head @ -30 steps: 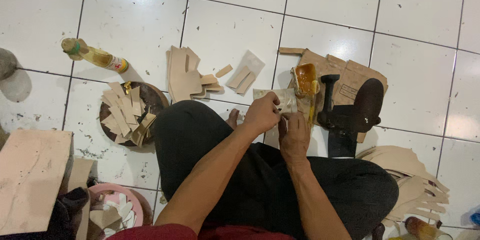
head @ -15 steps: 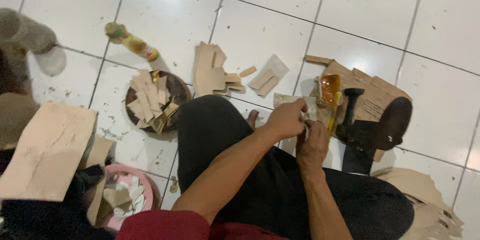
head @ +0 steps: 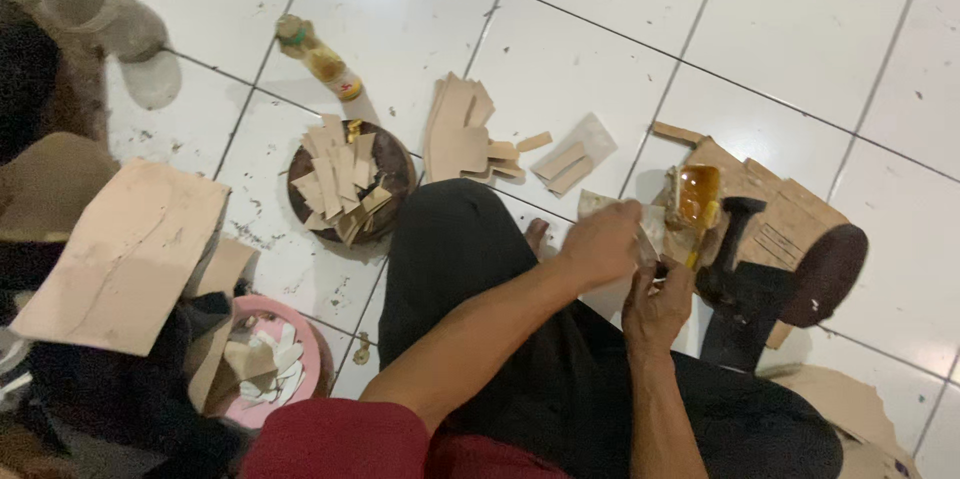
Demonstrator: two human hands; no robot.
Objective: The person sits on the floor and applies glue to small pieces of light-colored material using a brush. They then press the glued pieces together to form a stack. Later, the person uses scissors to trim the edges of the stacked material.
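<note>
Your right hand (head: 655, 311) sits low at centre, fingers curled under a pale leather piece (head: 618, 214). Your left hand (head: 603, 242), just above, pinches that piece closed over its top. At 1 o'clock, an amber glue jar (head: 696, 195) beside a black stand (head: 735, 264). At 10 o'clock, a round brown dish (head: 398, 171) of cut pieces; farther, a small bottle (head: 320, 57) on the floor (head: 600, 29).

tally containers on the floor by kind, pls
Bottles: 1, the small yellow bottle
Brown round dishes: 1, the dish of tan pieces
Pink bowls: 1, the bowl of pale scraps
Amber jars: 1, the jar beside the hands
Total: 4
</note>
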